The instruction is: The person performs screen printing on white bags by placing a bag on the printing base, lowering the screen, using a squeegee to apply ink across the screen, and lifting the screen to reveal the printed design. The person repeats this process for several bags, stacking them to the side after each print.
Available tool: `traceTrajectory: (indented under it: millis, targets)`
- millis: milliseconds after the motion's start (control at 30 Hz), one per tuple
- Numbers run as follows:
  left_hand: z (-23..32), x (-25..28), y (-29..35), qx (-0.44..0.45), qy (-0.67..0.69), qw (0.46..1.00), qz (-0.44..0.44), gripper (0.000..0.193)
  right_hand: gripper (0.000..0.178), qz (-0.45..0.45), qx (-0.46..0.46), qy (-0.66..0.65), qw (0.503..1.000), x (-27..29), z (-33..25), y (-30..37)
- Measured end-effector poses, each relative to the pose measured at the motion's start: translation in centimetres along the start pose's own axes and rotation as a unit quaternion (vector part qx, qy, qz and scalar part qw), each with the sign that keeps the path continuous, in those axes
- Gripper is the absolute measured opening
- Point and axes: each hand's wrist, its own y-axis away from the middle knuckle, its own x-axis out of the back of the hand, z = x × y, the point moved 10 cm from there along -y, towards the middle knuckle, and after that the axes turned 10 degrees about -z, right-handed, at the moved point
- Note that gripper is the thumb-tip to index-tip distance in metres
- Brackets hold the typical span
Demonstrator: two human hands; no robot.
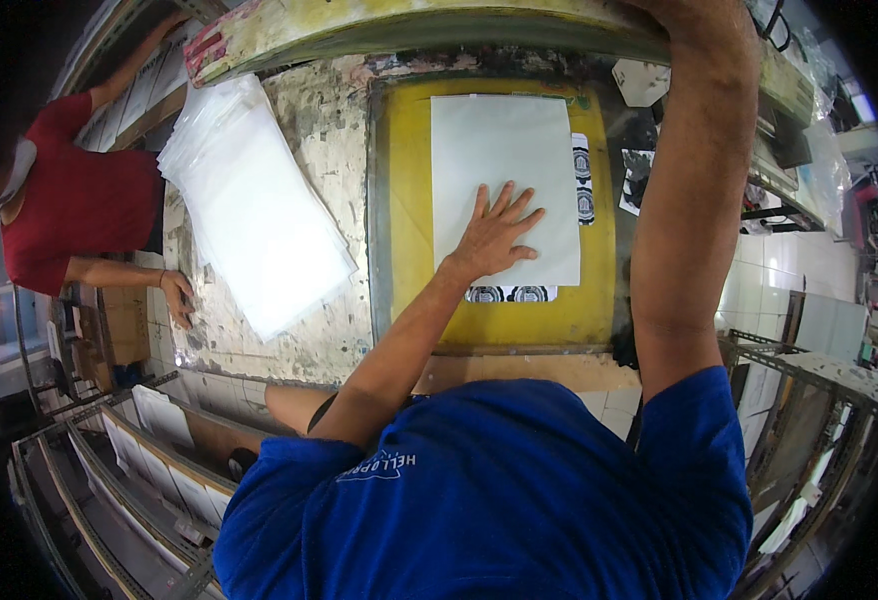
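My left hand (499, 236) lies flat with fingers spread on a plain white sheet (504, 135). The sheet rests on a yellow printing bed (409, 215). From beneath its right and lower edges peek white pieces with black round prints (583, 178). My right arm reaches up to a raised, long frame (439, 28) along the top of the view. Only the base of my right hand (671, 8) shows at the upper edge; its fingers are hidden, so its grip cannot be made out.
Left of the bed, a fanned stack of translucent white sheets (259, 215) covers part of a stained worktable (334, 130). A person in a red shirt (89, 200) stands at the left, one hand by the table. Metal racks with boards (149, 450) stand lower left, and more shelving (809, 440) at the right.
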Motion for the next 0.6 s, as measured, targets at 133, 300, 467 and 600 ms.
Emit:
traceTrajectory:
  millis: [133,300,467,600]
  targets:
    - [-0.4,-0.3,-0.4,0.015,0.003,0.999,-0.044,0.078,0.045,-0.015,-0.007,0.011,1.0,-0.4,0.5,-0.4]
    - [0.0,1.3,0.4,0.006,0.013,1.0,0.003,0.079,0.046,0.034,0.018,0.108,0.993,-1.6,0.8,-1.0]
    - [0.0,13.4,7.2,0.001,0.267,0.902,0.339,0.082,0.045,0.037,-0.041,0.08,0.995,-2.2,1.8,1.3]
    - [-2.5,19.1,18.3,-0.037,0.47,0.654,0.592,0.084,0.059,0.141,0.098,0.124,0.977,-7.0,-0.4,6.2]
